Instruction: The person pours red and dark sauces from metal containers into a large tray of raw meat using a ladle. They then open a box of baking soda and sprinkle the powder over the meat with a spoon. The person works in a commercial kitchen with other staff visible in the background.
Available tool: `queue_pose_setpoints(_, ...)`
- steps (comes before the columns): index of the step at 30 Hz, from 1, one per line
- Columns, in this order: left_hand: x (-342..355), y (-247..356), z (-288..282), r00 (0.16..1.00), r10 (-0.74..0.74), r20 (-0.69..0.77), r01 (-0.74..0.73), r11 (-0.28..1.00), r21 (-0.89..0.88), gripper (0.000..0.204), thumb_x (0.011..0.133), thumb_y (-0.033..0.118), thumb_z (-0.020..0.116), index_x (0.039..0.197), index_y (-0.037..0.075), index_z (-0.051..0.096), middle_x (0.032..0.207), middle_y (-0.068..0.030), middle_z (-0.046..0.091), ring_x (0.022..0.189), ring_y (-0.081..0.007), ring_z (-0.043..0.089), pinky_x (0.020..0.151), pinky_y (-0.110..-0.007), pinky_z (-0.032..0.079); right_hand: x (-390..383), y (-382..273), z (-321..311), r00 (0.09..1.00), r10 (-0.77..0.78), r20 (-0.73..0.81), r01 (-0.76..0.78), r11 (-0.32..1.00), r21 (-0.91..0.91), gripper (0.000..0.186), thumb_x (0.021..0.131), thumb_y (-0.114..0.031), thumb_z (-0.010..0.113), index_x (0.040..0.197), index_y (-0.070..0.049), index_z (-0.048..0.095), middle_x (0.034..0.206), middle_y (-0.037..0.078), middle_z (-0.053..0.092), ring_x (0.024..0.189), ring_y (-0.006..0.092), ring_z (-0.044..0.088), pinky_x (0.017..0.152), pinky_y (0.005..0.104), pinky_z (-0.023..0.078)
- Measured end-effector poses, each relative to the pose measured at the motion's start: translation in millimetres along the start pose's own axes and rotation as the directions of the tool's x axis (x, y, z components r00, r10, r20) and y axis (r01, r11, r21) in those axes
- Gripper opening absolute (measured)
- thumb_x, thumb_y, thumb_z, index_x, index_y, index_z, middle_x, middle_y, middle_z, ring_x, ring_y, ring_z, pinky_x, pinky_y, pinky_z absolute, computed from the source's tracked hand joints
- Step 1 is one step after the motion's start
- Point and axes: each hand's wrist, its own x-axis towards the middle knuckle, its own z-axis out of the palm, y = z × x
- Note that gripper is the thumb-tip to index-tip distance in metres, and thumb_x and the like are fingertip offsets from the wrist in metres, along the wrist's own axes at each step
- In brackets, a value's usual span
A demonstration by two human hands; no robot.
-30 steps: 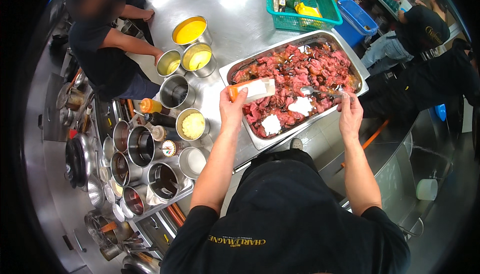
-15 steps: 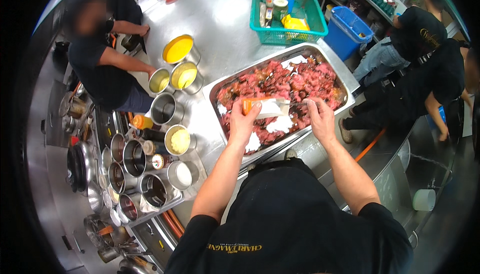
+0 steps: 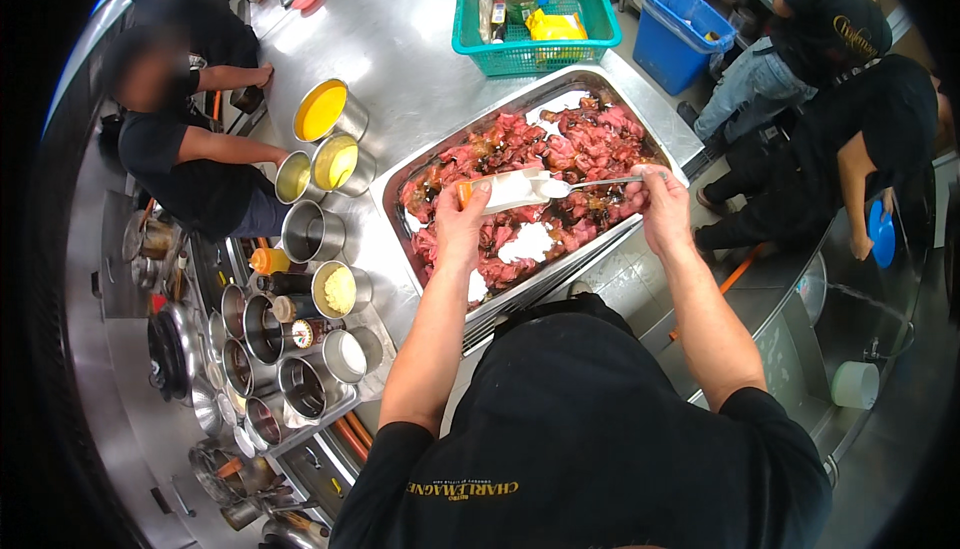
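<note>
My left hand [image 3: 460, 231] is closed around a small clear container [image 3: 508, 194] with an orange end and white powder inside, tilted over the tray. A metal spoon [image 3: 606, 183] is pinched in my right hand [image 3: 664, 211]; its bowl, heaped with white, is at the container's right end. Below both hands lies a large steel tray [image 3: 382, 192] of raw red meat pieces [image 3: 590, 139] in dark liquid. White powder patches [image 3: 527, 242] rest on the meat at several spots.
Beyond the tray stands a green basket [image 3: 535, 54] of jars and a yellow packet. Steel pots [image 3: 312, 232] with yellow and white contents line the left side. A co-worker's hand [image 3: 280, 155] is at one pot. A blue bin [image 3: 682, 37] and two people are at right.
My right hand has moved slightly right of the container, and the spoon with white on it now shows plainly. The whole view has shifted, with the tray lower left in the picture.
</note>
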Motion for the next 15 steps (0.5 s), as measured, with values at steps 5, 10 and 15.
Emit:
queue_pose_setpoints(5, -1, 5, 0, 0.999, -0.019, -0.032, 0.017, 0.998, -0.068, 0.053, 0.092, 0.028, 0.076, 0.127, 0.0, 0.05, 0.112, -0.0089, 0.062, 0.098, -0.0156, 0.062, 0.086, -0.033, 0.054, 5, -16, -35, 1.0, -0.002, -0.011, 0.001, 0.999, -0.042, 0.022, 0.103, -0.021, 0.055, 0.105, -0.003, 0.067, 0.075, 0.002, 0.066, 0.061, 0.007, 0.055, 0.059, 0.0222, 0.046)
queue_pose_setpoints(10, 2, -4, 3, 0.999, -0.037, 0.01, 0.037, 0.999, 0.007, 0.045, 0.096, 0.026, 0.071, 0.127, -0.001, 0.052, 0.121, -0.0123, 0.063, 0.111, -0.021, 0.063, 0.097, -0.04, 0.052, -9, -35, -29, 0.925, -0.366, 0.104, 0.372, 0.812, -0.451, 0.023, 0.105, -0.019, 0.056, 0.114, 0.0, 0.066, 0.086, 0.002, 0.069, 0.073, 0.0045, 0.055, 0.066, 0.0195, 0.044)
queue_pose_setpoints(15, 2, -18, 27, 0.999, -0.001, 0.045, 0.0, 1.0, 0.008, 0.054, 0.09, 0.028, 0.079, 0.127, 0.0, 0.051, 0.109, -0.0093, 0.065, 0.094, -0.0136, 0.063, 0.076, -0.028, 0.053, -16, -22, 10, 0.872, -0.369, 0.322, 0.487, 0.731, -0.478, 0.02, 0.104, -0.015, 0.056, 0.114, -0.003, 0.068, 0.092, 0.004, 0.073, 0.072, 0.0055, 0.06, 0.065, 0.0238, 0.051)
